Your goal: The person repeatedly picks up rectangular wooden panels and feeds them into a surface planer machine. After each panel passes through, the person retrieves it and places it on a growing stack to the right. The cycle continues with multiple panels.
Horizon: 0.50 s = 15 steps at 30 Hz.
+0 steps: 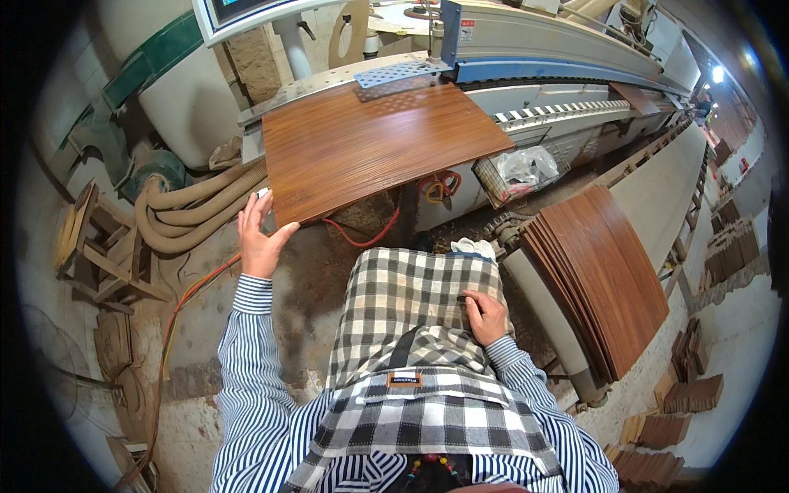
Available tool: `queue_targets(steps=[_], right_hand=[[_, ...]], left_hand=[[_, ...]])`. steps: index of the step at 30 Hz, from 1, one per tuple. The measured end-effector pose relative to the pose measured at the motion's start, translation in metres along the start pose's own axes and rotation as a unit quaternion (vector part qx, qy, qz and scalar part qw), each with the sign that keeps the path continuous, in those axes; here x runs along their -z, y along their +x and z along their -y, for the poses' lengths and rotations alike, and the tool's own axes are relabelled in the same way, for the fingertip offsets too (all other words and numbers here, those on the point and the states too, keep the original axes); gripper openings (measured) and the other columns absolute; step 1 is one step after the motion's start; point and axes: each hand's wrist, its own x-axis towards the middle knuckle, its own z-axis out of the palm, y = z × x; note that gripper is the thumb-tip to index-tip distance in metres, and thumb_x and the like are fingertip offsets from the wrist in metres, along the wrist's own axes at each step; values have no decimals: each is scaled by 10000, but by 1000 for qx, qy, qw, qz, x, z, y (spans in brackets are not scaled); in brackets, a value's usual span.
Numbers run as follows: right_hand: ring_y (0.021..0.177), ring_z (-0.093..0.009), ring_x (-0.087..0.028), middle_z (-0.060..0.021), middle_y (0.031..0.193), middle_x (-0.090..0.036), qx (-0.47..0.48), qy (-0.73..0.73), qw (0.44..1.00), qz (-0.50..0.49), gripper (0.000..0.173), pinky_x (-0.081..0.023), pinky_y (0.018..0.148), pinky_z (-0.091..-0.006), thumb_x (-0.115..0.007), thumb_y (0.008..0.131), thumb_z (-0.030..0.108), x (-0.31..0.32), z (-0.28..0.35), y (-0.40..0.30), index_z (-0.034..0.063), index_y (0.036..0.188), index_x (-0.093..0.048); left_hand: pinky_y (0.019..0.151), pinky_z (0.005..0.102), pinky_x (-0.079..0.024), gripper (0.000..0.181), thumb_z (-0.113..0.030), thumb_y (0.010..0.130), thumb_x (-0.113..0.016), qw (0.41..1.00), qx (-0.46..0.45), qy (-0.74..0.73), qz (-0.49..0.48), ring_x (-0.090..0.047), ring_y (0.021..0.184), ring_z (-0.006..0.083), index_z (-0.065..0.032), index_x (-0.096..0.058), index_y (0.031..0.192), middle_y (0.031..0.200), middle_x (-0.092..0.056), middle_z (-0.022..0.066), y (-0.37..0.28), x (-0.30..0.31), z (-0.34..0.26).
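A brown wood-grain panel lies on the bed of an edge-banding machine, its near edge jutting out towards me. My left hand is at the panel's near left corner, fingers apart along the left side and thumb against the near edge. Something small and white shows at a fingertip. My right hand rests on my checked apron with its fingers curled; no object shows in it. A blue perforated plate reaches over the panel's far edge.
To the right, a stack of similar panels lies on a belt conveyor. A wire basket holds clear plastic. Dust hoses and a wooden stool stand left. A cable crosses the floor. Cut pieces are piled far right.
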Motion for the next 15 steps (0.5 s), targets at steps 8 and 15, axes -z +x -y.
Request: queue_targets(steps=[8, 15], right_hand=[[727, -223, -668, -141, 817, -679, -45, 75, 996, -17, 196, -518, 657, -329, -560, 902, 112, 3, -2, -3, 10, 1042, -652], [642, -147, -626, -82, 731, -660, -103, 115, 976, -153, 192, -498, 606, -285, -543, 908, 104, 35, -39, 22, 19, 1049, -643]], left_hand=[[1138, 495, -54, 784, -313, 801, -695, 989, -73, 35, 127, -261, 1405, 275, -121, -304, 1454, 1328, -535, 160, 26, -38, -28], [1098, 515, -234, 650, -478, 830, -629, 937, -119, 328, -15, -424, 1286, 287, -158, -448, 1367, 1278, -563, 121, 63, -55, 11]])
